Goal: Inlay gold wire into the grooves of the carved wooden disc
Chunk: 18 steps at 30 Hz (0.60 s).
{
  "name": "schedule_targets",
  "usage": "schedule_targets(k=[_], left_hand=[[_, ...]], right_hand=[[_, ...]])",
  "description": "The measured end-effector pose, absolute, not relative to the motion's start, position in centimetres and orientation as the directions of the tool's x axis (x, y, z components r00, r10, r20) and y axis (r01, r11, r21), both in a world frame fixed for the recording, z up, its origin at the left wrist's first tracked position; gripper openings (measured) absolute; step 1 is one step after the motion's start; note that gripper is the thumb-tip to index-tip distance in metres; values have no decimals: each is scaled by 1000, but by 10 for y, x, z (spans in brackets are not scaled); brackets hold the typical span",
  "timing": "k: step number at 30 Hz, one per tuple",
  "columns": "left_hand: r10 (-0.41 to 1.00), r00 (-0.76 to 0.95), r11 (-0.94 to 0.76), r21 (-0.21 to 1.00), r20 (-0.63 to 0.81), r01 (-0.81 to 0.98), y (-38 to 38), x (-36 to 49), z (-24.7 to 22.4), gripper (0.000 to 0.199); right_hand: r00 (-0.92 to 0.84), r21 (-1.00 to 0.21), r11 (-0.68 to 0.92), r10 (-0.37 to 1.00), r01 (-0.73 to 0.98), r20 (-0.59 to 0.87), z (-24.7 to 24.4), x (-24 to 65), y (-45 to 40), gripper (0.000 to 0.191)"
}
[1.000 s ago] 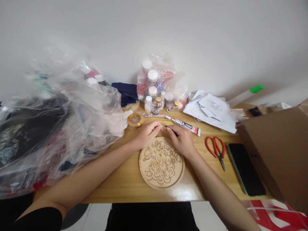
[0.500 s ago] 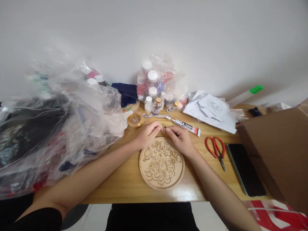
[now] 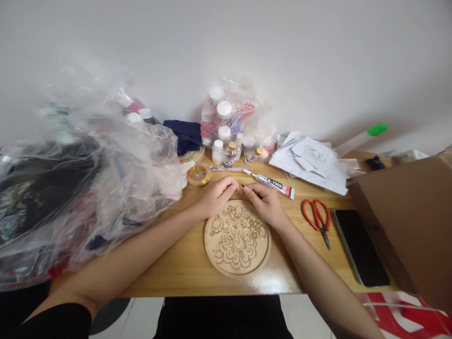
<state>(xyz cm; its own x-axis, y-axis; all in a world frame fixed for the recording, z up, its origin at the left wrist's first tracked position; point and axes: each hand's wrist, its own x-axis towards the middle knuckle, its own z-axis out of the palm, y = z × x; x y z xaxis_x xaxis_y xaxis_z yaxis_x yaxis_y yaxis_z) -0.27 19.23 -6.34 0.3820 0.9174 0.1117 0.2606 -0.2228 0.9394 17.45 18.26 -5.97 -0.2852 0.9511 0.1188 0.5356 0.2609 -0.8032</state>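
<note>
Over the upper rim of a round wooden plate [image 3: 239,268], my left hand [image 3: 219,194] is closed in a pinch; what lies between its fingertips is too small to make out. My right hand [image 3: 265,203] faces it, closed around a thin black tool [image 3: 259,196] that is mostly hidden by the fingers. The tool's dark tip points toward the left fingertips. Gold wire outlines [image 3: 239,241] form a large flower, leaves and smaller shapes on the plate, which lies flat on the wooden table [image 3: 169,268]. Behind the left hand is a spool of gold wire [image 3: 198,175].
Just beyond my right hand lies a B-7000 glue tube [image 3: 274,185]. Red-handled pliers [image 3: 319,223], a phone [image 3: 360,247] and a cardboard box [image 3: 406,221] are to the right. Small bottles [image 3: 230,154] and paper sketches [image 3: 310,160] stand behind; plastic bags [image 3: 134,165] crowd the left.
Both hands stay almost where they were, fingertips close together above the plate's far edge. The whole view has shifted very slightly.
</note>
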Motion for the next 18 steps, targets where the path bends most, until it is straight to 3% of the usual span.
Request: schedule_targets(k=[18], left_hand=[[919,376,-229,935,116,271,192,-3,-65,18]], right_hand=[[-279,-860,225,955,457,102,-55,173,185,34]])
